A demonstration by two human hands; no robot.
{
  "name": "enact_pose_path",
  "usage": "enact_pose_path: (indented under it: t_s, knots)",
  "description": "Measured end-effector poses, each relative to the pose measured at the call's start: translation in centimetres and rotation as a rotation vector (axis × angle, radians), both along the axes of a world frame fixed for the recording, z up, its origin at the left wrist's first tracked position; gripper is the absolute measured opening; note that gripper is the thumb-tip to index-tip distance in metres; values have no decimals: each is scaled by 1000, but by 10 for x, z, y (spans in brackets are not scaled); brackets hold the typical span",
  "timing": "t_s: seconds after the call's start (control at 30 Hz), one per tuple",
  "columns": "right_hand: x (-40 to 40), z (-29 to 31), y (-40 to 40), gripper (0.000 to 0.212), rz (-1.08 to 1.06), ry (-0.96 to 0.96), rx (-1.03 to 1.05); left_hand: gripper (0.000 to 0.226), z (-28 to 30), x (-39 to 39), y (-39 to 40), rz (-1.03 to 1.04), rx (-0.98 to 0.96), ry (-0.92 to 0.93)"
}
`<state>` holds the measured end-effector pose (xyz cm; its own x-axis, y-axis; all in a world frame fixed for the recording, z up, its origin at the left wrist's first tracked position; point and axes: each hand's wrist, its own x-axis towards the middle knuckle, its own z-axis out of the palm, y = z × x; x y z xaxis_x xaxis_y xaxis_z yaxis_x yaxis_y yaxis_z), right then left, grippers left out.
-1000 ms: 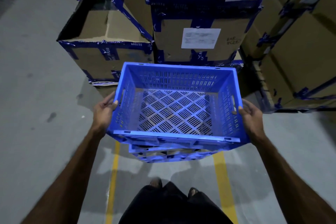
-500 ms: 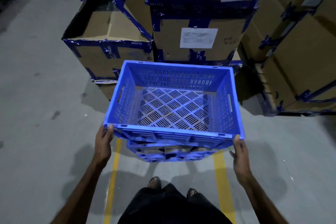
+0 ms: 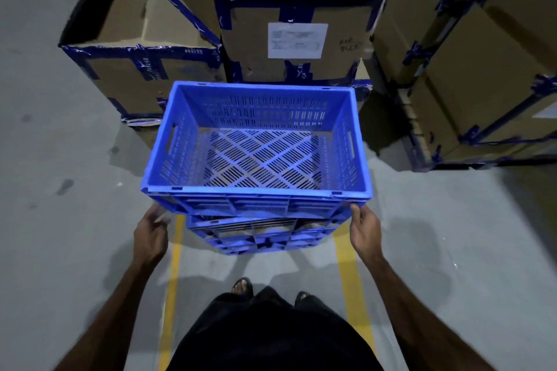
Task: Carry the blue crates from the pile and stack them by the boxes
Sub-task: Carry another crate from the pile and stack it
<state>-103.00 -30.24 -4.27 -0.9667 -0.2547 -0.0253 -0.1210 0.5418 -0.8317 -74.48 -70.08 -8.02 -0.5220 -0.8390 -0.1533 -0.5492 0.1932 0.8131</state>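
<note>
While the top blue crate (image 3: 254, 141) sits on the crate stack (image 3: 256, 235) just before the taped cardboard boxes (image 3: 295, 24), your right hand (image 3: 364, 227) touches its near corner and your left hand (image 3: 150, 230), fingers loosely spread, hangs just beside the other corner.

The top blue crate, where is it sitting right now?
In the head view the top blue crate sits centre frame on the crate stack, just in front of the cardboard boxes.

Dim grey concrete floor (image 3: 452, 250) crossed by two yellow painted lines (image 3: 346, 274)
</note>
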Motion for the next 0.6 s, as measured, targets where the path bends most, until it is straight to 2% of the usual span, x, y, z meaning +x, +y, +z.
enact_pose_path:
  t_s: [0.27, 0.47, 0.6]
  knots:
    - [-23, -14, 13, 66, 116, 46, 89, 70, 10, 2, 6, -71, -50, 34]
    - [-34, 0, 17, 39, 169, 50, 168, 69, 18, -4, 22, -37, -19, -21]
    - [-41, 9, 22, 39, 209, 78, 192, 68, 31, -11, 44, -20, -10, -13]
